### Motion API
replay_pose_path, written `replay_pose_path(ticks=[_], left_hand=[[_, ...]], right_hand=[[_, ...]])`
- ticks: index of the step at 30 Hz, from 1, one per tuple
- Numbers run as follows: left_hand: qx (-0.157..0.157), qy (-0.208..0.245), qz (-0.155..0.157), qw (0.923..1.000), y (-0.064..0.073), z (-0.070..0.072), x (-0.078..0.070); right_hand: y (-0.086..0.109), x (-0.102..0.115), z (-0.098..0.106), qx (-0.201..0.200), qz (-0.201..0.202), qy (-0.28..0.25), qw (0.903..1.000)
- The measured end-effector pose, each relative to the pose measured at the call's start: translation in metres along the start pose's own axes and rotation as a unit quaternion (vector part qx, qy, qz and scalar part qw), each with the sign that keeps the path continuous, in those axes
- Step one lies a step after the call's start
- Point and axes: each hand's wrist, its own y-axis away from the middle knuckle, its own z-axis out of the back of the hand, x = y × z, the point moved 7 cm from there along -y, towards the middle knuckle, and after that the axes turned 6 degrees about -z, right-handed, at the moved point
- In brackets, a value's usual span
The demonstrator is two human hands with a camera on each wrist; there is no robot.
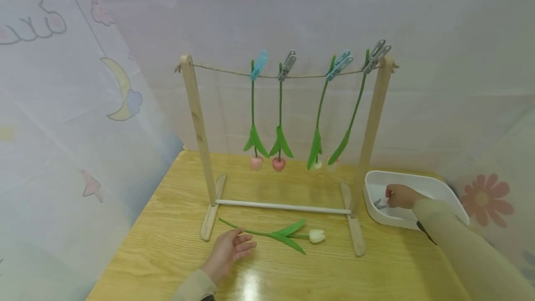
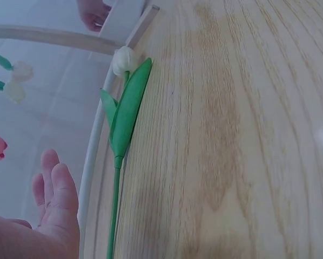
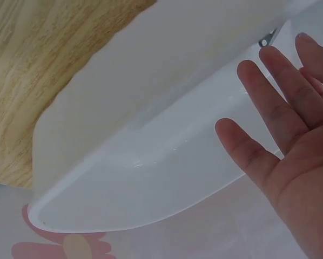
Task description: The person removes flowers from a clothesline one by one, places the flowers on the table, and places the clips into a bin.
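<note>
A white tulip (image 1: 316,236) with green leaves lies on the table, its stem pointing left. My left hand (image 1: 229,251) is beside the stem, fingers loosely extended; whether a fingertip touches the stem is unclear. Inside the white tray (image 1: 411,221) at the right, my right hand (image 1: 402,196) reaches down with its fingers apart. A grey clothespin (image 1: 379,204) lies in the tray near those fingertips, and only its end shows in the right wrist view. In that view, nothing is visibly held in the right hand (image 3: 307,156).
A wooden rack (image 1: 199,129) stands on the table (image 1: 167,245), with a white bar (image 1: 284,206) low between its posts. Along its twine (image 1: 221,69), several tulips hang head down from blue clothespins (image 1: 259,65) and grey clothespins (image 1: 287,65). A printed cloth hangs behind.
</note>
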Motion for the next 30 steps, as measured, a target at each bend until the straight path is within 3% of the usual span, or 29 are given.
replay_pose_path(ticks=[19,30], left_hand=[[0.019,-0.036,-0.018,0.999,0.006,0.003,-0.025],[0.018,-0.065,-0.034,0.9971,0.01,0.004,-0.042]], right_hand=[[0.047,0.048,0.03,-0.035,0.062,0.007,0.9974],[0.069,0.069,0.036,-0.05,0.063,0.005,0.9968]])
